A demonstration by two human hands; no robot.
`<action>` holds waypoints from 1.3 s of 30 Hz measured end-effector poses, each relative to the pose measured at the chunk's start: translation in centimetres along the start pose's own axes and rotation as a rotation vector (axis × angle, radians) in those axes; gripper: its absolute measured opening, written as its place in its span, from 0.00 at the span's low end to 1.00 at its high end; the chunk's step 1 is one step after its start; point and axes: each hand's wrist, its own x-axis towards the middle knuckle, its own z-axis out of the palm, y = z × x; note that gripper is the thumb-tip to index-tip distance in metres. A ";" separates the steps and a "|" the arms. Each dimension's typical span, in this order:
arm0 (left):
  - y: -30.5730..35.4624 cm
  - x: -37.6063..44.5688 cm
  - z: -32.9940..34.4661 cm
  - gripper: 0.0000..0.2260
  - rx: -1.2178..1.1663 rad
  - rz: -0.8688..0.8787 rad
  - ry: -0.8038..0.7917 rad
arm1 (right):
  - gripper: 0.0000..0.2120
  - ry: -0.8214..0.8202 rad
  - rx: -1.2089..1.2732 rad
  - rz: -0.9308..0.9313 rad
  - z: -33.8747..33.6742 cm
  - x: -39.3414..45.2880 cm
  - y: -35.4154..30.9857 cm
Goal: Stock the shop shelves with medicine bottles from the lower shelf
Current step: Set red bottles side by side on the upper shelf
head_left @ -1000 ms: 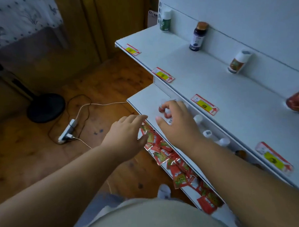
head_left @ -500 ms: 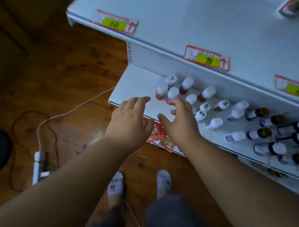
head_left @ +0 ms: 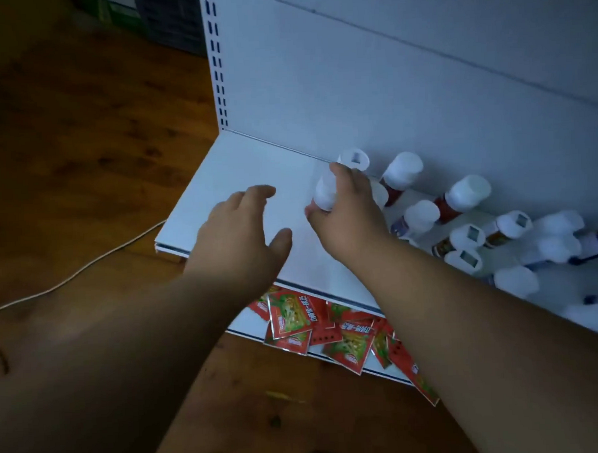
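Note:
Several medicine bottles (head_left: 467,193) with white caps stand and lie on the right part of the white lower shelf (head_left: 240,167). My right hand (head_left: 350,210) curls round the white cap of the leftmost bottle (head_left: 324,195), fingers over its top and thumb below. My left hand (head_left: 241,229) hovers over the bare left part of the shelf with fingers spread and relaxed, holding nothing.
Red and green sachets (head_left: 295,320) lie on the bottom shelf just under the lower shelf's front edge. The white back panel (head_left: 387,85) with a slotted upright (head_left: 216,58) rises behind. A white cable (head_left: 87,266) runs over the wooden floor on the left.
The view dropped below the upper shelf to the lower one. My right hand reached forward and closed round the leftmost bottle's cap. My left hand stayed open beside it.

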 end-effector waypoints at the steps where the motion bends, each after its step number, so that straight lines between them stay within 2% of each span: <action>1: -0.3 0.4 0.6 0.27 0.004 0.002 0.005 | 0.29 -0.007 -0.026 -0.008 0.4 0.2 0.2; 6: -1.5 1.1 2.7 0.27 0.004 0.013 0.010 | 0.23 0.062 -0.145 -0.058 1.7 0.5 0.9; 11: -2.1 1.2 3.1 0.27 0.002 0.014 0.009 | 0.22 0.061 -0.097 -0.073 2.0 1.5 0.6; 14: -1.8 0.0 2.2 0.27 -0.048 0.003 -0.002 | 0.20 0.085 0.041 -0.085 2.1 -0.5 0.6; 18: 0.5 -4.7 -1.3 0.34 -0.184 -0.048 -0.092 | 0.16 0.035 0.407 -0.030 0.1 -6.6 -0.4; 21: 3.6 -9.3 -5.2 0.33 -0.214 -0.051 -0.174 | 0.13 -0.111 0.641 0.096 -3.6 -12.8 -2.7; 23: 5.8 -12.4 -8.1 0.33 -0.221 -0.042 -0.213 | 0.12 -0.150 0.735 0.119 -6.7 -16.9 -4.4; 27: 10.5 -18.9 -14.1 0.35 -0.252 -0.033 -0.305 | 0.10 -0.054 0.827 0.174 -14.2 -24.3 -6.9; 29: 13.0 -21.9 -16.6 0.32 -0.308 -0.011 -0.391 | 0.10 -0.030 0.930 0.231 -17.8 -27.5 -7.7; 32: 16.9 -24.8 -19.2 0.27 -0.368 0.049 -0.492 | 0.13 0.026 1.068 0.299 -23.3 -31.3 -8.0; 36: 23.0 -26.4 -20.7 0.30 -0.336 0.159 -0.491 | 0.23 0.022 1.313 0.383 -30.1 -34.8 -6.9; 39: 28.1 -27.3 -20.6 0.32 -0.396 0.242 -0.509 | 0.25 -0.022 1.540 0.359 -34.7 -36.5 -4.9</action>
